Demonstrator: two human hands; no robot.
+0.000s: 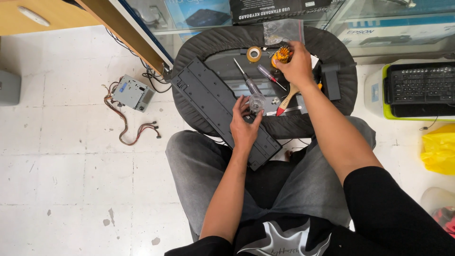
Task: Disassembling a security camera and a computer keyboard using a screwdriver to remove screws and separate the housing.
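Hands are working apart on the stool: left hand [245, 127] is pinching a clear-handled screwdriver [250, 91] over the flipped black keyboard [215, 109], right hand [297, 66] is closing on an orange bit holder [282, 54], so I'd be keeping that driver steady.

A long black box [279, 9] lies at top centre, a white-and-blue carton [398, 33] at right, behind glass.

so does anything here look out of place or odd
Yes: a grey metal drive unit lies loose on the tiled floor with its wire bundle sprawled out. The black keyboard shell sits askew, overhanging the round stool.
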